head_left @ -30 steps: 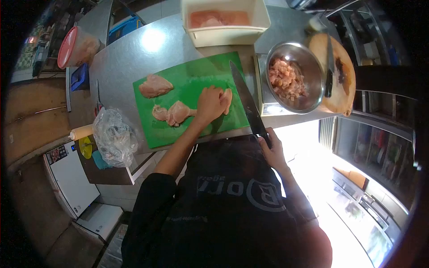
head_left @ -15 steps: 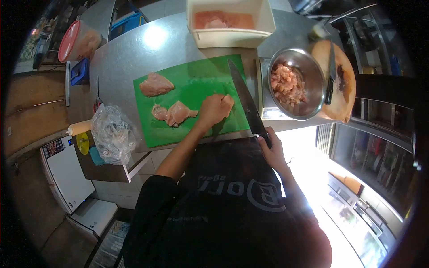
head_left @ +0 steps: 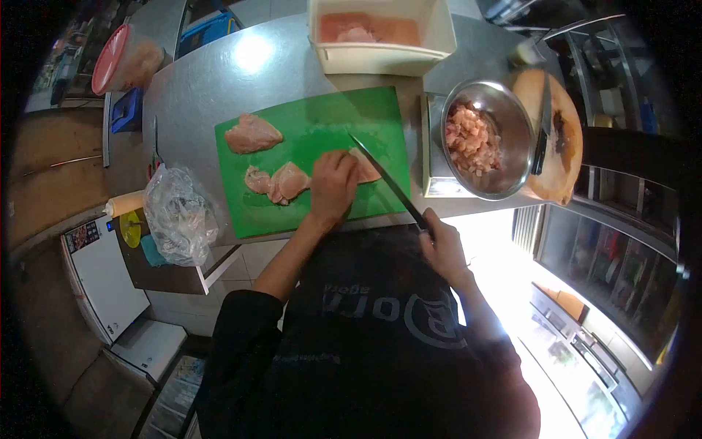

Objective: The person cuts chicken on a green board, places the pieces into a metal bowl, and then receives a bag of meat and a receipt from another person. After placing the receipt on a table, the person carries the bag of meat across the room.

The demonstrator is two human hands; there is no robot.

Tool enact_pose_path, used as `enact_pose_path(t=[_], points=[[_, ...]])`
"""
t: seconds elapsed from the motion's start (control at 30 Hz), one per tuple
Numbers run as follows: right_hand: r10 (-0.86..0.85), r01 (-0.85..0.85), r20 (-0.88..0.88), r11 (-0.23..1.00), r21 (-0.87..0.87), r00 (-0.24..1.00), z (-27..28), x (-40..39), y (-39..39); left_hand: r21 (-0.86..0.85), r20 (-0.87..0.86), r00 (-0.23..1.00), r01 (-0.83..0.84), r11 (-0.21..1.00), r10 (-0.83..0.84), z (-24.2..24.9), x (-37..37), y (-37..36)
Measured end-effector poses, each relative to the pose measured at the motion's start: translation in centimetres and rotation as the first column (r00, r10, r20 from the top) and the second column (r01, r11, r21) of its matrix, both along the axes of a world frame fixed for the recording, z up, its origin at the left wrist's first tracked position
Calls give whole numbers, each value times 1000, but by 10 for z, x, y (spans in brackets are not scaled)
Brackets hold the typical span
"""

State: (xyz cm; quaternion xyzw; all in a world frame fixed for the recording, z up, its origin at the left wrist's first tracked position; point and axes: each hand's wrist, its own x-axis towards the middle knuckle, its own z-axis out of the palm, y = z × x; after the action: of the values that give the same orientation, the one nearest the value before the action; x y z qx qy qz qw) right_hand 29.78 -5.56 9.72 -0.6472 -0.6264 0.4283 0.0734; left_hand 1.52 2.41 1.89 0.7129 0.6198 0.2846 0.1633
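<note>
My right hand [head_left: 444, 245] is closed round the handle of a long kitchen knife [head_left: 395, 189], whose blade slants up and left over a piece of raw chicken [head_left: 365, 168]. That piece lies on a green cutting board [head_left: 292, 219]. My left hand [head_left: 335, 186] presses on its left end with bent fingers, which partly cover it. Left of this hand lies more raw chicken [head_left: 285, 183], in joined lumps. A larger chicken breast [head_left: 253, 134] rests near the board's upper left corner.
A steel bowl [head_left: 515, 175] of diced chicken stands right of the board, beside a wooden block [head_left: 563, 175] carrying another knife [head_left: 545, 124]. Behind is a cream tub [head_left: 380, 64] holding pinkish liquid. A clear plastic bag [head_left: 179, 219] sits at the left, near a red-lidded container [head_left: 111, 58].
The knife has swung left and now lies over the chicken piece instead of beside it. My left hand has shifted slightly left, leaving more of that piece showing.
</note>
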Motion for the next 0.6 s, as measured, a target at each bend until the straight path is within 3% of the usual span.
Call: enact_pose_path(t=[0.03, 0.13, 0.43, 0.6], points=[[65, -65, 101, 998, 2, 993, 3, -1, 1, 105, 79, 989, 118, 987, -127, -8, 1, -1], [126, -146, 177, 984, 102, 976, -4, 2, -4, 225, 105, 976, 161, 961, -188, -24, 11, -6], [271, -285, 380, 958, -21, 884, -1, 14, 8, 270, 89, 981, 144, 952, -174, -37, 14, -8], [247, -270, 312, 962, 31, 917, -56, -21, 28, 256, 84, 977, 166, 952, -193, -38, 12, -10]])
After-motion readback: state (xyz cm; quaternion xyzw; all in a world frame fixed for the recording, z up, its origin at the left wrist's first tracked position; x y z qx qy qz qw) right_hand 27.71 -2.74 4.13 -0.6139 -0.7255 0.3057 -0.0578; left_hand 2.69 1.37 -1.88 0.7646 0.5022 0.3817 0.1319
